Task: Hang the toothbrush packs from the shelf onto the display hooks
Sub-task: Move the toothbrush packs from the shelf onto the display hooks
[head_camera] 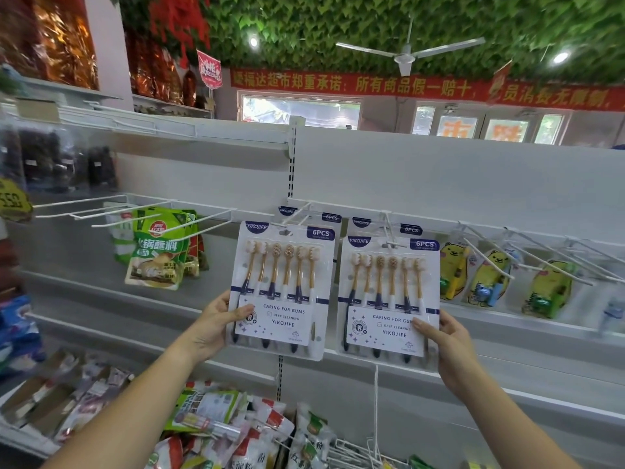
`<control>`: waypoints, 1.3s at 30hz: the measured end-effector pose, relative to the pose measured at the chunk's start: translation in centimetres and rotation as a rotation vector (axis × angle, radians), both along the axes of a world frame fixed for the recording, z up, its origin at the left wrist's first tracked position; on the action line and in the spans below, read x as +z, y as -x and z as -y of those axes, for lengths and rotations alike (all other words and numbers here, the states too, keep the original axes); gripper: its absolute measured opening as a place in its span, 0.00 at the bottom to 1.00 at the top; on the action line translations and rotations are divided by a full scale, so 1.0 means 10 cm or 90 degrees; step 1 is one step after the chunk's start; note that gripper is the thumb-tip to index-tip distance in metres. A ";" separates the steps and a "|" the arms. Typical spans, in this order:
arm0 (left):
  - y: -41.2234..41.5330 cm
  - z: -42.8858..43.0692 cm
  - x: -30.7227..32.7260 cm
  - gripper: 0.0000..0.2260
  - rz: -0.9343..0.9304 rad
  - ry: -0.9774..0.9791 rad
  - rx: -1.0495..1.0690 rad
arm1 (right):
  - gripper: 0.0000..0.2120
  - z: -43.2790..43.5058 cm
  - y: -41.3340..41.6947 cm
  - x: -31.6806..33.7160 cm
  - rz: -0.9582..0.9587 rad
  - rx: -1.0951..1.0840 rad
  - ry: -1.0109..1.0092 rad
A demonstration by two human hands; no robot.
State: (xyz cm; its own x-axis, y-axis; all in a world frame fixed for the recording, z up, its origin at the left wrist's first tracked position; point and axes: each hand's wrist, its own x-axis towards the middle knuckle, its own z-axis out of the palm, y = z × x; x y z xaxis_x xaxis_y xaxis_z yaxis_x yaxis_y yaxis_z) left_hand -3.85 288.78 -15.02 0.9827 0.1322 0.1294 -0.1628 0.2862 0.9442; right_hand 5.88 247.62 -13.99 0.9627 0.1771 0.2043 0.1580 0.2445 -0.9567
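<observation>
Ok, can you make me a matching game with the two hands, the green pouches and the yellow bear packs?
Things:
1. left hand
2. right hand
3. green hotpot sauce pouches
4. yellow bear packs

Places:
A. hang to the right of the right toothbrush pack
B. holds the left toothbrush pack
C. hang to the left of the left toothbrush pack
D. holds the right toothbrush pack

Pairs: 1-B, 2-D, 3-C, 4-A
</observation>
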 end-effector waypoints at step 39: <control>-1.88 -0.19 -0.16 0.13 -0.067 -0.227 0.141 | 0.08 -0.44 -1.24 -0.03 -0.096 -0.178 0.161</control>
State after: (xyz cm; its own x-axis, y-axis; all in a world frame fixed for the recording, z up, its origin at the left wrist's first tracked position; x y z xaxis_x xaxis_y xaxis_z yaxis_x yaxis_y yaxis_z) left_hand 14.96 290.65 -16.60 0.9459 0.3068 0.1055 -0.0807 -0.0925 0.9924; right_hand 18.27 252.07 -14.29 0.9967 -0.0697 0.0409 0.0386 -0.0337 -0.9987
